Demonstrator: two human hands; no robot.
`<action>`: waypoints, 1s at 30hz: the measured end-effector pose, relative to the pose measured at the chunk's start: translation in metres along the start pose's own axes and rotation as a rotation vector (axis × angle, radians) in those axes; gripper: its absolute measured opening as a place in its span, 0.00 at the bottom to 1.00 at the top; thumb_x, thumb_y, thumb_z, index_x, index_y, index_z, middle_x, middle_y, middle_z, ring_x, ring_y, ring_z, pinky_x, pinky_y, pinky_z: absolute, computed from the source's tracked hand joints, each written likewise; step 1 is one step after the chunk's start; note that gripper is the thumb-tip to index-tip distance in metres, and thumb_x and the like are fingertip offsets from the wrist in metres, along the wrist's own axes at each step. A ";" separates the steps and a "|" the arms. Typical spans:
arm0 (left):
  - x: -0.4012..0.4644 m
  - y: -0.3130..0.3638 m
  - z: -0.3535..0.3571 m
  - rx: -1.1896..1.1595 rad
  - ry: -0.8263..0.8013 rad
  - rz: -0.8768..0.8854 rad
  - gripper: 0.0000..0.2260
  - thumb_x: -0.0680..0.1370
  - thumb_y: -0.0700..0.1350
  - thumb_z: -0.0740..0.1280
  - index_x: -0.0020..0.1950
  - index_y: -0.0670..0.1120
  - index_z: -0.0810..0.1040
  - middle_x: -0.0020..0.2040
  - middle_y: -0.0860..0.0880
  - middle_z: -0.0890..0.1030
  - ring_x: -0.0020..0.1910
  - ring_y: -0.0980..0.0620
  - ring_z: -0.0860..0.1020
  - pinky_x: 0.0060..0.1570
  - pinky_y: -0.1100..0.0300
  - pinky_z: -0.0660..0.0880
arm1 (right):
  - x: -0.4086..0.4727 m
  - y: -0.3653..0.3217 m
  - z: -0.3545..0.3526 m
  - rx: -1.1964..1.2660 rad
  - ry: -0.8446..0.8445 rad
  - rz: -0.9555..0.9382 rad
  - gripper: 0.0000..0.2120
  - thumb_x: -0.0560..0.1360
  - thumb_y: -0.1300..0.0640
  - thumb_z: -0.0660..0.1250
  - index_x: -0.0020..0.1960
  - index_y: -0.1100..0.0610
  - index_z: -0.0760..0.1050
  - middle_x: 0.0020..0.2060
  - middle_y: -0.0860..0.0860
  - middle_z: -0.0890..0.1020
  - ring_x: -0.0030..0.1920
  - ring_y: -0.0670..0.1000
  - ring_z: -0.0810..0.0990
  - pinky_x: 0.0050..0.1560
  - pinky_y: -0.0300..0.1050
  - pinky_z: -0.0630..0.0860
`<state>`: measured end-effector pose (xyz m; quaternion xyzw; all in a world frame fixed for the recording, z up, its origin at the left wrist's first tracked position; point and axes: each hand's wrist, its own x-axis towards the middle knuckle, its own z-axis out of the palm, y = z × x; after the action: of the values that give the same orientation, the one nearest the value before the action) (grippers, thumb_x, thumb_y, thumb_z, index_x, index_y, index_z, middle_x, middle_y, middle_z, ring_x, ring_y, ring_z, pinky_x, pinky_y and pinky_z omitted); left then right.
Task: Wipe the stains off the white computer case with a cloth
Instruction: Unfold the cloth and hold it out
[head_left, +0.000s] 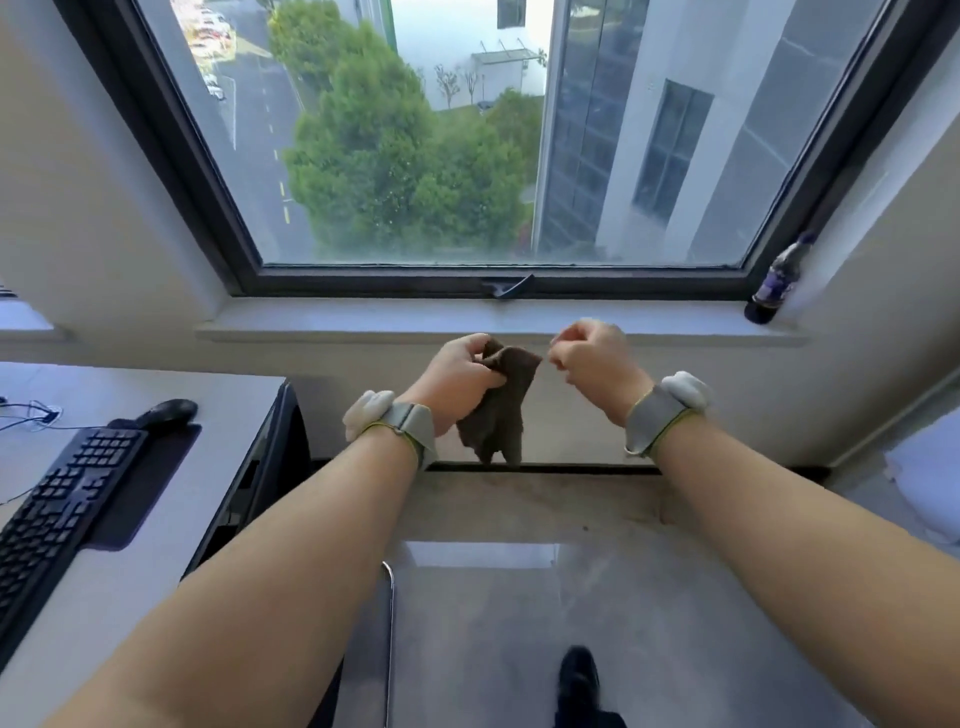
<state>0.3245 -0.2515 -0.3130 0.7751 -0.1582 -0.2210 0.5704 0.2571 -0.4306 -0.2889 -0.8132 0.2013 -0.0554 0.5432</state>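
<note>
Wiping not yet begun, by my judgement. The left hand grips a crumpled dark brown cloth in its fingers; the right hand pinches the cloth's upper corner, held aloft before the window sill. No white computer case is identifiable in view.

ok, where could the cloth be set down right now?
Free: windowsill between its left end and the bottle; desk strip right of the keyboard. Crowded: the desk's left, with keyboard, mouse and cables. Both hands, left hand and right hand, hold the cloth.
</note>
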 end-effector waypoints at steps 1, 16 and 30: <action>0.014 0.002 -0.005 -0.104 -0.055 -0.019 0.11 0.77 0.31 0.66 0.49 0.46 0.80 0.44 0.45 0.83 0.47 0.45 0.81 0.48 0.51 0.81 | 0.019 0.009 -0.003 -0.019 -0.064 0.036 0.14 0.73 0.63 0.70 0.59 0.60 0.79 0.53 0.57 0.82 0.55 0.56 0.81 0.56 0.53 0.78; 0.202 0.006 -0.059 -0.084 0.451 -0.589 0.26 0.66 0.50 0.82 0.57 0.37 0.80 0.52 0.40 0.83 0.50 0.39 0.82 0.51 0.44 0.81 | 0.254 0.028 0.036 0.342 -0.339 0.124 0.29 0.68 0.58 0.80 0.67 0.53 0.75 0.52 0.62 0.83 0.50 0.60 0.85 0.49 0.54 0.84; 0.282 -0.043 -0.158 0.269 0.209 -0.418 0.05 0.75 0.41 0.72 0.51 0.44 0.83 0.46 0.39 0.84 0.34 0.45 0.80 0.33 0.56 0.77 | 0.362 0.015 0.126 0.073 -0.364 0.040 0.06 0.79 0.59 0.72 0.46 0.56 0.76 0.39 0.56 0.79 0.38 0.51 0.78 0.45 0.52 0.80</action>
<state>0.6474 -0.2501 -0.3604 0.8784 0.0371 -0.2295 0.4176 0.6222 -0.4675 -0.4003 -0.7855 0.1137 0.0964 0.6007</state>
